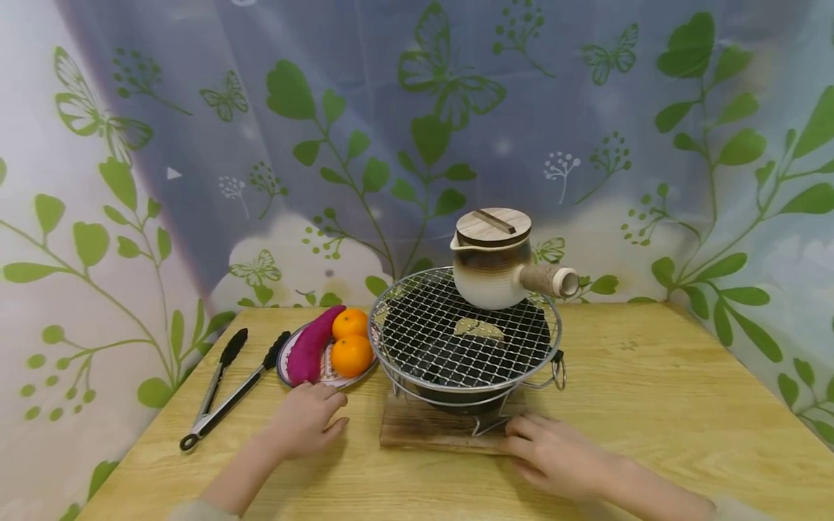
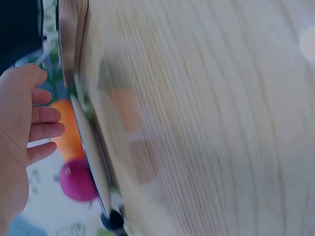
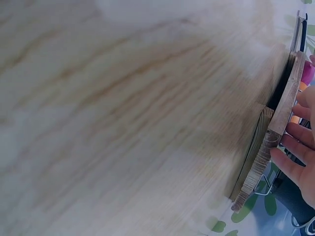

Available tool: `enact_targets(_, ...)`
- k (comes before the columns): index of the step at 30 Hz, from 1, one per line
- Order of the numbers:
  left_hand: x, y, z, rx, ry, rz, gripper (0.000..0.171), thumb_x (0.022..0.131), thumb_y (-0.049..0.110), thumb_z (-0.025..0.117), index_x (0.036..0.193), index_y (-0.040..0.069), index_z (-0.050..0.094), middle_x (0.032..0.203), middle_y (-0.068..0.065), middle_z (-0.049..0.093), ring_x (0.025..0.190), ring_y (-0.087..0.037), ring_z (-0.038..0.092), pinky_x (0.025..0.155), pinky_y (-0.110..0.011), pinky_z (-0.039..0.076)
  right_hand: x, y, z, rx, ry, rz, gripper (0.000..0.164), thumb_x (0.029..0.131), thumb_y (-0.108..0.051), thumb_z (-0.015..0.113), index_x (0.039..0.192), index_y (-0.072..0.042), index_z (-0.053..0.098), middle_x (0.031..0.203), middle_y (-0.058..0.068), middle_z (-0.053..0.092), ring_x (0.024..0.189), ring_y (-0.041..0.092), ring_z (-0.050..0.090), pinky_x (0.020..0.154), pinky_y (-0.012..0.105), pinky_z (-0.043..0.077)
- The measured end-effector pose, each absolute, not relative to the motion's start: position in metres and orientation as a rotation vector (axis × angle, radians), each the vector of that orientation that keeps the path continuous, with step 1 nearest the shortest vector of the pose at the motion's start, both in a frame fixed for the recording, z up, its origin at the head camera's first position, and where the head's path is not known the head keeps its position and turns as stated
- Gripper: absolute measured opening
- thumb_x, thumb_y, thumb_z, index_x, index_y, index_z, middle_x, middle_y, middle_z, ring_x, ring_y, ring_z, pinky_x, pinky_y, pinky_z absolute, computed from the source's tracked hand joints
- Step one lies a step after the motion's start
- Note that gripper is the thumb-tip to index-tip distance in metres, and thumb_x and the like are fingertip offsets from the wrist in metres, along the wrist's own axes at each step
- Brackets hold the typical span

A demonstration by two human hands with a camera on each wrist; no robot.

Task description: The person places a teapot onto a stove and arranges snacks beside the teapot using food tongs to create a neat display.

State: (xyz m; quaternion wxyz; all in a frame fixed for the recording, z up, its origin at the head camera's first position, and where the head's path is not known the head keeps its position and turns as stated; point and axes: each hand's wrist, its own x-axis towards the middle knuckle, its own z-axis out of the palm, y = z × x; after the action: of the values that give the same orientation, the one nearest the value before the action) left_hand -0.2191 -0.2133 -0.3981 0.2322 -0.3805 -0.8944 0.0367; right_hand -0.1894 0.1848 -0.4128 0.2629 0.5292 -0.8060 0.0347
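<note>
My left hand [image 1: 308, 420] is just in front of the plate [image 1: 334, 379], its fingers loosely bent and holding nothing. On that plate lie a purple sweet potato [image 1: 316, 346] and two oranges [image 1: 351, 355]. My right hand [image 1: 554, 452] rests its fingers at the front right corner of the wooden board [image 1: 433, 427]. In the right wrist view those fingers [image 3: 294, 140] are fairly straight beside the board's edge [image 3: 285, 108]. The board carries a round grill [image 1: 417, 383] with a wire rack. A lidded clay teapot [image 1: 491, 271] stands toward the back of the rack.
Black-tipped metal tongs [image 1: 224, 409] lie spread on the table [image 1: 658, 391] at the left. Beneath the rack shows a pale, patterned piece [image 1: 478, 330] of unclear kind. The teapot's side handle [image 1: 550, 280] points right. A butterfly-print curtain [image 1: 365, 108] hangs behind.
</note>
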Motion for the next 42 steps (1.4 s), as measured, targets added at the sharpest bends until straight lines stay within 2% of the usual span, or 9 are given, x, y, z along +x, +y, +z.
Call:
enact_targets(8,-0.224,-0.249,-0.389,-0.685,-2.565,-0.018,0.02,0.075,0.02,0.069,0.071,0.011,0.052,0.066,0.005,0.046,0.064,-0.017,0.047,0.06,-0.033,0.04,-0.188,0.186,-0.417,1.415,-2.196,0.125,0.033,0.071,-0.019,0.074,0.102,-0.017,0.064,0.098,-0.003,0.054,0.087,0.013,0.053,0.073,0.031,0.049)
enact_targets(11,-0.228,-0.262,-0.383,-0.533,-2.619,-0.057,0.018,0.078,0.02,0.068,0.073,0.009,0.055,0.067,0.003,0.05,0.063,-0.019,0.051,0.058,-0.035,0.043,-0.189,0.187,-0.418,1.409,-2.197,0.138,0.034,0.07,-0.018,0.074,0.102,-0.017,0.064,0.099,-0.003,0.054,0.087,0.013,0.052,0.072,0.031,0.049)
enact_targets(15,-0.234,-0.279,-0.378,-0.338,-2.67,-0.073,0.02,0.08,0.021,0.065,0.083,0.002,0.06,0.076,-0.009,0.059,0.072,-0.03,0.056,0.063,-0.044,0.046,-0.189,0.189,-0.419,1.398,-2.207,0.148,0.035,0.069,-0.018,0.074,0.102,-0.017,0.063,0.099,-0.003,0.054,0.088,0.013,0.052,0.072,0.031,0.049)
enact_targets(19,-0.236,-0.294,-0.379,-0.145,-2.71,-0.081,0.031,0.082,0.023,0.061,0.092,-0.006,0.058,0.086,-0.022,0.06,0.085,-0.044,0.054,0.075,-0.055,0.04,-0.189,0.189,-0.419,1.397,-2.209,0.148,0.035,0.069,-0.017,0.073,0.103,-0.017,0.063,0.1,-0.003,0.054,0.088,0.013,0.052,0.073,0.031,0.049)
enact_targets(23,-0.238,-0.306,-0.382,0.035,-2.775,-0.11,0.046,0.083,0.031,0.061,0.095,-0.012,0.05,0.089,-0.031,0.054,0.088,-0.051,0.05,0.075,-0.059,0.037,-0.189,0.189,-0.419,1.398,-2.215,0.15,0.036,0.069,-0.017,0.073,0.104,-0.017,0.062,0.101,-0.004,0.053,0.088,0.013,0.051,0.073,0.031,0.049)
enact_targets(27,-0.24,-0.318,-0.381,0.258,-2.88,-0.18,0.059,0.08,0.043,0.062,0.098,-0.012,0.047,0.095,-0.036,0.049,0.09,-0.054,0.047,0.071,-0.059,0.039,-0.189,0.189,-0.419,1.407,-2.224,0.142,0.037,0.07,-0.017,0.073,0.105,-0.018,0.062,0.101,-0.004,0.053,0.089,0.013,0.051,0.074,0.031,0.048)
enact_targets(31,-0.243,-0.327,-0.379,0.482,-3.001,-0.302,0.077,0.077,0.051,0.064,0.113,-0.013,0.039,0.107,-0.043,0.043,0.098,-0.059,0.043,0.076,-0.065,0.037,-0.189,0.189,-0.418,1.414,-2.226,0.13,0.037,0.071,-0.018,0.073,0.107,-0.019,0.061,0.102,-0.005,0.053,0.09,0.012,0.05,0.076,0.03,0.047)
enact_targets(36,-0.245,-0.337,-0.383,0.549,-3.136,-0.395,0.097,0.073,0.062,0.063,0.121,-0.016,0.03,0.113,-0.045,0.041,0.1,-0.059,0.044,0.075,-0.062,0.04,-0.189,0.188,-0.417,1.419,-2.229,0.13,0.037,0.072,-0.018,0.073,0.107,-0.019,0.061,0.103,-0.006,0.051,0.091,0.011,0.049,0.076,0.028,0.045)
enact_targets(42,-0.245,-0.341,-0.392,0.521,-3.19,-0.486,0.086,0.074,0.056,0.067,0.109,-0.018,0.04,0.103,-0.041,0.048,0.093,-0.055,0.05,0.07,-0.057,0.043,-0.188,0.19,-0.419,1.417,-2.254,0.123,0.036,0.074,-0.02,0.072,0.109,-0.019,0.06,0.103,-0.006,0.051,0.091,0.011,0.049,0.076,0.029,0.047)
